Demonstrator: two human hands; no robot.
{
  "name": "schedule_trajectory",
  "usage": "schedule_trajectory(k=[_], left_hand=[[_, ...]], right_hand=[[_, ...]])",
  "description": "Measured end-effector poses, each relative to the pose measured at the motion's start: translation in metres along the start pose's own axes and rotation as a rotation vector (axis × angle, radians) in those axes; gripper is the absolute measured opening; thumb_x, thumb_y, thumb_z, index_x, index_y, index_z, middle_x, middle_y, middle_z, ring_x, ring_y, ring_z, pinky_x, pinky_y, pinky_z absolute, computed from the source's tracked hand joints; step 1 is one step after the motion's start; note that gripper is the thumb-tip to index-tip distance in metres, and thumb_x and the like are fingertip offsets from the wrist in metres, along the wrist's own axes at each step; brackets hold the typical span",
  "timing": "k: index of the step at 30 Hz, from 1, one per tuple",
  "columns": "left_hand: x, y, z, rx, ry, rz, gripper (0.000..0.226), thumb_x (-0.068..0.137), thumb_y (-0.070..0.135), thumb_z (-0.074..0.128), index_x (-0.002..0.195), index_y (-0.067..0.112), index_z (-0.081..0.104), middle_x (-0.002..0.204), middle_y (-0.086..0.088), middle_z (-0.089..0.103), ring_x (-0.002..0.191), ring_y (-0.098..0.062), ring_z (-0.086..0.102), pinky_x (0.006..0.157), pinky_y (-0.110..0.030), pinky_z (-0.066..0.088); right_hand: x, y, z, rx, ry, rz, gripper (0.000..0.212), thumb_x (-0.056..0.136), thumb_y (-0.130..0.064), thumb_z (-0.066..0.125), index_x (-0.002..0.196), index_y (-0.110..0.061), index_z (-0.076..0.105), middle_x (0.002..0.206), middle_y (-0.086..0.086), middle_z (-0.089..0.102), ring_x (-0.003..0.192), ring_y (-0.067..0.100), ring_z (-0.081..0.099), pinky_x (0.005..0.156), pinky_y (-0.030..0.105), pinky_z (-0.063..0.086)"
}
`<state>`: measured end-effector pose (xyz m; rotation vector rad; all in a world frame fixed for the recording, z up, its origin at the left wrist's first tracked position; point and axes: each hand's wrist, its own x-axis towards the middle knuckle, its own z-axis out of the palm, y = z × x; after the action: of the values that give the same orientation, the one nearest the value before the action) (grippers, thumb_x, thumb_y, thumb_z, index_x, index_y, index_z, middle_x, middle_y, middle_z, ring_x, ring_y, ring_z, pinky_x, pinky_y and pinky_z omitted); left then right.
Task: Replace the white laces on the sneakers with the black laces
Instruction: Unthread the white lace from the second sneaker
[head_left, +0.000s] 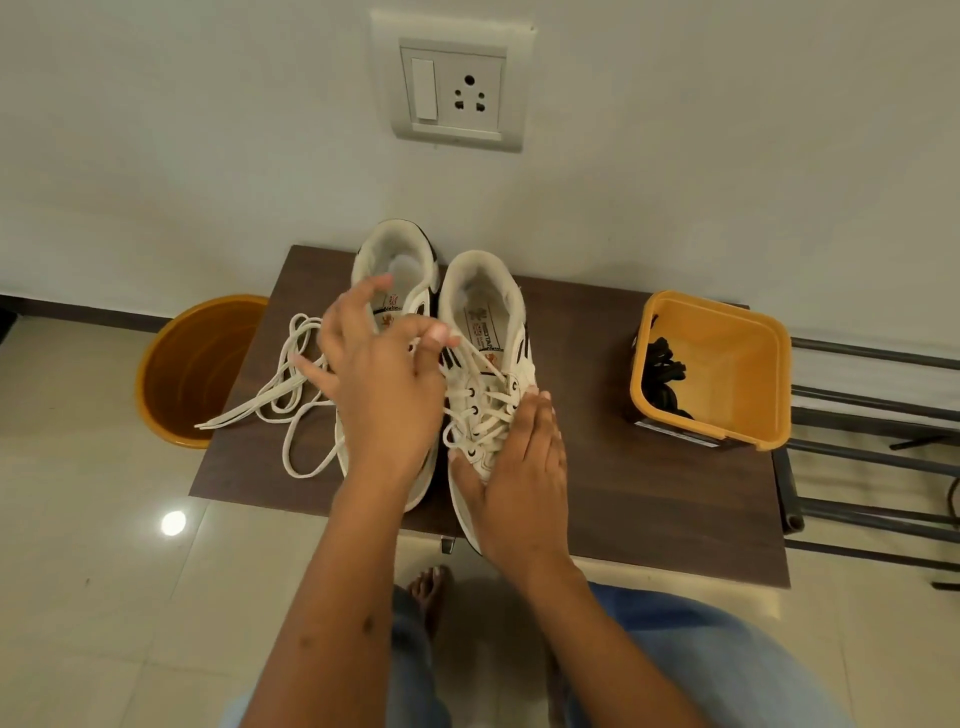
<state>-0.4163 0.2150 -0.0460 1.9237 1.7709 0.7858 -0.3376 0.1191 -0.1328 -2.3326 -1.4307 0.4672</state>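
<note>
White lace (480, 410) is threaded through the right-hand sneaker (488, 364), whose long axis runs from the toe near the person to the heel by the wall. Left hand (382, 384) pinches a strand of it between thumb and forefinger, up near the tongue, above the eyelets, so the pull looks to go up and left. Right hand (522, 462), fingers straight, presses on the toe end. Removed lace (291, 395) lies loose on the table (649, 493); black laces (662, 376) sit in the yellow tub (727, 364), well apart, rightward
</note>
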Motion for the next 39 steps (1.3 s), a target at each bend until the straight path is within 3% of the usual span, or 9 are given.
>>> schedule_trajectory(k=[4,7,10,13,18,22,28,33,39], left_hand=[[0.002,0.001,-0.024,-0.465,0.074,-0.314,0.022,0.097,0.033,0.054,0.081,0.047,0.060,0.131,0.006,0.050,0.127,-0.017,0.044,0.112,-0.054,0.032],[0.012,-0.028,-0.051,-0.626,0.253,-0.437,0.015,0.099,0.031,0.053,0.105,0.027,0.067,0.096,0.014,0.065,0.096,-0.001,0.060,0.103,-0.037,0.046],[0.012,-0.043,-0.057,-0.180,-0.005,-0.451,0.011,0.086,0.047,0.064,0.084,0.039,0.071,0.117,0.007,0.067,0.125,-0.027,0.051,0.108,-0.065,0.029],[0.007,-0.028,-0.039,0.145,-0.221,-0.544,0.010,0.090,0.031,0.069,0.095,0.039,0.068,0.144,-0.003,0.049,0.142,-0.036,0.025,0.113,-0.067,0.011],[0.012,-0.025,-0.029,0.036,-0.005,-0.082,0.022,0.093,0.026,0.063,0.111,0.037,0.067,0.136,0.000,0.050,0.132,-0.030,0.034,0.111,-0.047,0.025],[0.009,-0.017,-0.011,0.088,-0.117,0.091,0.022,0.089,0.049,0.063,0.111,0.050,0.066,0.144,0.003,0.044,0.136,-0.033,0.028,0.111,-0.062,0.019],[0.003,-0.007,0.008,0.130,-0.126,0.053,0.020,0.081,0.051,0.071,0.100,0.051,0.069,0.146,0.011,0.041,0.142,-0.025,0.023,0.114,-0.066,0.001],[0.006,-0.009,0.006,0.177,-0.040,0.036,0.017,0.078,0.049,0.073,0.095,0.049,0.070,0.128,0.021,0.058,0.142,-0.019,0.028,0.114,-0.066,-0.005],[0.005,-0.013,0.008,0.141,-0.045,0.040,0.029,0.082,0.047,0.071,0.110,0.045,0.068,0.116,0.023,0.065,0.144,-0.010,0.024,0.113,-0.065,-0.012]], right_hand=[[-0.002,-0.001,-0.004,-0.010,-0.017,-0.008,0.095,0.087,-0.070,0.020,0.153,-0.008,-0.007,0.162,0.016,0.005,0.150,0.026,0.007,0.119,0.033,0.004],[-0.001,-0.003,-0.004,-0.013,-0.010,0.003,0.094,0.089,-0.068,0.024,0.154,-0.007,-0.004,0.161,0.017,0.008,0.149,0.028,0.010,0.120,0.035,0.008],[-0.001,-0.003,-0.006,-0.001,-0.033,0.018,0.098,0.084,-0.073,0.018,0.154,-0.009,-0.007,0.162,0.015,0.005,0.149,0.026,0.008,0.120,0.035,0.008],[0.000,-0.009,-0.014,0.146,-0.114,0.051,0.099,0.084,-0.079,0.021,0.154,-0.015,-0.008,0.163,0.008,-0.002,0.150,0.022,0.001,0.122,0.039,0.009],[0.010,-0.016,-0.038,0.367,0.126,0.010,0.048,0.101,-0.038,0.046,0.146,-0.025,0.034,0.158,0.000,0.015,0.144,0.017,0.019,0.117,0.043,0.021],[0.025,-0.010,-0.039,0.228,0.196,-0.115,0.027,0.098,-0.019,0.054,0.121,-0.028,0.064,0.153,0.006,0.029,0.141,0.024,0.027,0.113,0.044,0.026],[0.031,-0.009,-0.033,0.269,0.147,-0.111,0.015,0.096,-0.020,0.059,0.103,-0.017,0.071,0.149,0.006,0.036,0.140,0.024,0.028,0.111,0.047,0.033],[0.027,-0.013,-0.047,0.545,0.177,0.026,0.009,0.090,-0.011,0.068,0.090,-0.018,0.074,0.137,-0.004,0.038,0.125,-0.013,0.031,0.096,-0.004,0.022],[0.020,-0.001,-0.064,0.853,0.308,0.401,0.021,0.091,-0.011,0.065,0.084,-0.031,0.068,0.126,-0.007,0.038,0.119,0.004,0.046,0.103,0.021,0.039]])
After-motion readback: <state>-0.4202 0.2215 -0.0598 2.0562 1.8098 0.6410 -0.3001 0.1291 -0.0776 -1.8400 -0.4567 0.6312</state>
